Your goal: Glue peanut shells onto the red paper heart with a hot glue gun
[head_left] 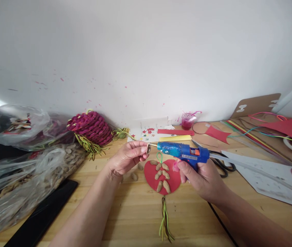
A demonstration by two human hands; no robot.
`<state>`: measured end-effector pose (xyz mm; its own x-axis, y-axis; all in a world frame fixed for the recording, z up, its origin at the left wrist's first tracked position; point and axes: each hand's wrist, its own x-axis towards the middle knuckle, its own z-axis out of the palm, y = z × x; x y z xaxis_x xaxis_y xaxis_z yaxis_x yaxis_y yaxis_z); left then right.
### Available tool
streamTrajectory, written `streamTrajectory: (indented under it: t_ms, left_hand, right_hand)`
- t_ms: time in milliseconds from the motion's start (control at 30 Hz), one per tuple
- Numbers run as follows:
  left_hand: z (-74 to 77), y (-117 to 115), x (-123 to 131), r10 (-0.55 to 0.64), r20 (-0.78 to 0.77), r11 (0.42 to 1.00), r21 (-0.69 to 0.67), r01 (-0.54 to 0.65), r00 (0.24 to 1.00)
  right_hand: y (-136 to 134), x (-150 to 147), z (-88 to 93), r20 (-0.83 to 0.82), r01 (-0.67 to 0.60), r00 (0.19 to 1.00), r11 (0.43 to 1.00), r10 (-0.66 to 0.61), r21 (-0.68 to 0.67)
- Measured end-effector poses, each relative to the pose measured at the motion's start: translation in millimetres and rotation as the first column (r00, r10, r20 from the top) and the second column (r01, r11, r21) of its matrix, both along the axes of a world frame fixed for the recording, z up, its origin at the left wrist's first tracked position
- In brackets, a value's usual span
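My right hand (204,178) grips a blue hot glue gun (183,152), its nozzle pointing left. The nozzle tip touches a small peanut shell piece (148,149) pinched between the fingers of my left hand (128,157). Both hands hover just above a red paper heart (162,176) lying on the wooden table (135,212). Several peanut shells are stuck on the heart in two rows. A green loop sits at its top and a tassel of green and brown threads (165,221) hangs from its point.
Clear plastic bags of peanut shells (30,178) lie at left, beside a dark slab (43,216). A magenta shell ornament (90,128) rests by the wall. Scissors (223,164), paper strips, red cut-outs, cardboard and coloured cords fill the right side. Two loose shells (135,176) lie under my left hand.
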<state>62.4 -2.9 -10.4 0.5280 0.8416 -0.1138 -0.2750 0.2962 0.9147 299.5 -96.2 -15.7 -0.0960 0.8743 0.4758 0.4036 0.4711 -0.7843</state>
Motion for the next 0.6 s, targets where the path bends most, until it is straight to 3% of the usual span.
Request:
streamTrajectory:
  t_ms: [600]
  left_hand:
    - [1.0,-0.2,0.4,0.001,-0.007,1.000,-0.018,-0.001,1.000]
  right_hand:
    - [-0.7,0.1,-1.1,-0.001,0.015,1.000,0.999,-0.015,-0.028]
